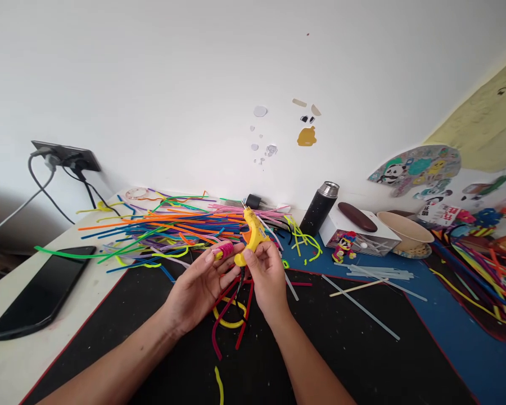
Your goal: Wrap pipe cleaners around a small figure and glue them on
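My right hand (268,275) is closed around the handle of a yellow hot glue gun (255,233), whose nozzle points up and away from me. Its dark cord hangs down below the handle. Close by on the left, my left hand (200,287) is turned palm up and pinches a small coil of pink and yellow pipe cleaner (223,250). Below the hands, several dark red pipe cleaners (219,332) and a yellow pipe cleaner loop (229,323) lie on the black mat (160,349). A short yellow-green piece (219,385) sits nearer to me.
Many coloured pipe cleaners (152,225) spread along the wall. Clear glue sticks (362,308) lie to the right, near a small colourful figure (344,247). Behind stand a black flask (319,209), a white box (354,233) and a bowl (405,228). A phone (42,292) rests at left.
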`<state>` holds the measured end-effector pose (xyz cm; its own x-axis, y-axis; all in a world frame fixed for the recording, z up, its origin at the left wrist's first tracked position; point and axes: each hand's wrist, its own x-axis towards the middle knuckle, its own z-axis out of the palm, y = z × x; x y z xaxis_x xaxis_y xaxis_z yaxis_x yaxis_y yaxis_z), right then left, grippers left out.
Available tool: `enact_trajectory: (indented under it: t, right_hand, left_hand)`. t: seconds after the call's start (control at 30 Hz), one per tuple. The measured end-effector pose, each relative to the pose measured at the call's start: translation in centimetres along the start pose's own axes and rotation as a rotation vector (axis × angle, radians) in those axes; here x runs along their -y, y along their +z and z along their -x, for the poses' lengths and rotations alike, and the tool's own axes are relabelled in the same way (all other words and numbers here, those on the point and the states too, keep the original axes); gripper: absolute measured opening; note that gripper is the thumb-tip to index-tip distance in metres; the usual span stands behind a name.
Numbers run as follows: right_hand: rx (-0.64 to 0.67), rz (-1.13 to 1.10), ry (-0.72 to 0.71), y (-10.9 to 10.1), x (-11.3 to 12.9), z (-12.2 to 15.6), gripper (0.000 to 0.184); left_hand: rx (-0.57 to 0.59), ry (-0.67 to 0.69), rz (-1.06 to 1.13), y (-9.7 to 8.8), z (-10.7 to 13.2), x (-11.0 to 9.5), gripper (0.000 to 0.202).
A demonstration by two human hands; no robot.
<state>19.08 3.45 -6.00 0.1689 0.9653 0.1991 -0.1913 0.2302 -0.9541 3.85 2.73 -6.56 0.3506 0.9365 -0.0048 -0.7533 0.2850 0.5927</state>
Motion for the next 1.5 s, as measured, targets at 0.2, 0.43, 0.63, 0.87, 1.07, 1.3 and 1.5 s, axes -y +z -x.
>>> enact_trajectory:
  t: [0.2,0.43,0.63,0.87,1.07,1.3,1.5]
  right_hand:
    - [-0.016,-0.035,-0.050,0.4,-0.1,0.3,0.037]
    - [-0.021,-0.018,-0.075,0.3,-0.7,0.6,0.036]
    - [-0.006,0.146,-0.115,-0.3,-1.2,0.4,0.031]
    - [0.018,0.132,-0.088,-0.3,-1.0,0.4,0.032]
    - [0.000,0.061,-0.039,-0.2,-0.7,0.4,0.035]
    - [-0.046,-0.034,-0.017,0.2,-0.2,0.4,0.042]
    - [-0.045,-0.056,0.014,0.2,-0.3,0.4,0.046]
  left_hand:
    - [0.011,-0.006,-0.020,-0.3,0.0,0.2,0.026]
    - [-0.015,0.000,-0.079,-0.4,0.1,0.2,0.027]
    - [-0.046,-0.013,-0.128,0.0,0.2,0.1,0.026]
    - [-0.021,0.037,-0.171,0.3,0.5,-0.2,0.031]
    - [-0.010,0.053,-0.161,0.2,0.3,0.2,0.030]
    - [-0.021,-0.006,-0.071,-0.1,0.3,0.6,0.028]
    - [-0.010,-0.006,-0.074,0.1,0.4,0.5,0.031]
